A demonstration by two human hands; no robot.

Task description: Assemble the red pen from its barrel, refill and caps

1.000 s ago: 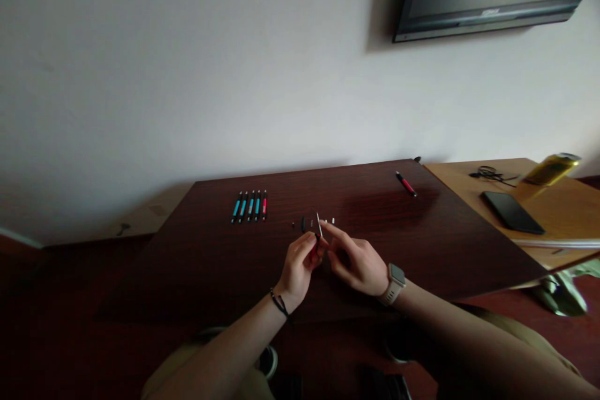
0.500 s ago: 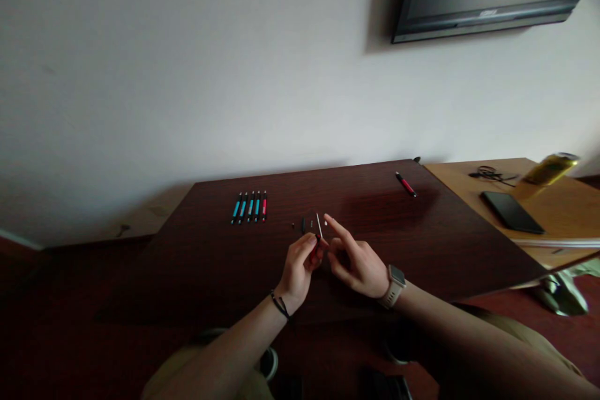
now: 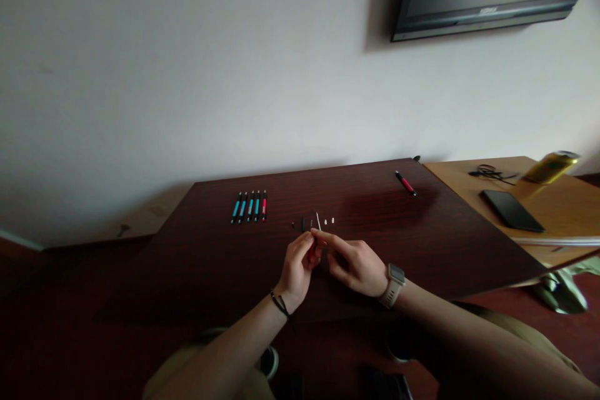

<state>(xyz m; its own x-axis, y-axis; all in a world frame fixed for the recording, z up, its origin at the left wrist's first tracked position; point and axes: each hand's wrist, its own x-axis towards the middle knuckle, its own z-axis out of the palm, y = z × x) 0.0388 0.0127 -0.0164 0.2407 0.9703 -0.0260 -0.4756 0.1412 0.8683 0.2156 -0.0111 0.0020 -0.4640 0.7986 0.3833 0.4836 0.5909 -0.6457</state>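
My left hand (image 3: 298, 265) is closed around a red pen barrel (image 3: 311, 251), mostly hidden by the fingers. My right hand (image 3: 359, 265) has its index finger stretched out, its tip meeting the upper end of the barrel by my left thumb; the other fingers are curled. Just beyond the hands a thin white ink refill (image 3: 318, 220) lies on the dark table (image 3: 365, 200). Beside it are a black pen piece (image 3: 302, 224), a small thin part that may be a spring (image 3: 311, 223), a tiny dark piece (image 3: 293, 225) and two small white pieces (image 3: 332, 220).
Several blue pens (image 3: 242, 207) and one red pen (image 3: 264, 205) lie in a row at left. Another red pen (image 3: 405, 183) is at the far right. A lighter side table holds a black phone-like slab (image 3: 512, 210), a cable (image 3: 490, 173) and a yellow can (image 3: 552, 167).
My right index finger has moved left and down onto the end of the pen barrel, uncovering a second white piece on the table. My left hand stays nearly still.
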